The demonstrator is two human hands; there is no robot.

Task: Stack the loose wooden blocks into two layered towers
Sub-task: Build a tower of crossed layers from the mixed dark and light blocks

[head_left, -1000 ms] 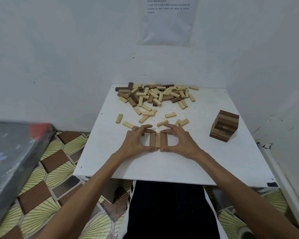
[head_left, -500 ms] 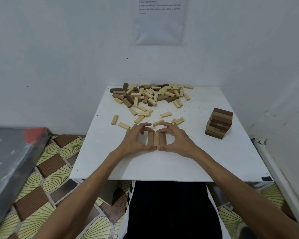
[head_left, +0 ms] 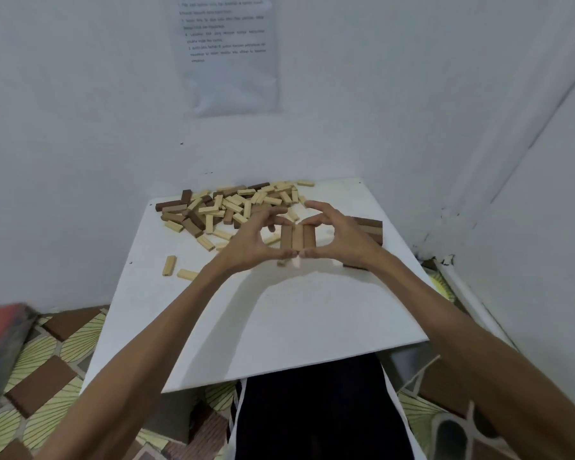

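The left hand [head_left: 246, 244] and right hand [head_left: 342, 242] clamp a row of three brown wooden blocks [head_left: 297, 237] between thumbs and curled fingers, side by side, above the white square table [head_left: 296, 313]. A short brown block tower [head_left: 370, 227] stands behind the right hand, near the heap of loose pale and dark blocks [head_left: 226, 204] at the far edge

Head-worn camera looks down over the table [head_left: 296, 310] toward the wall [head_left: 80, 94].
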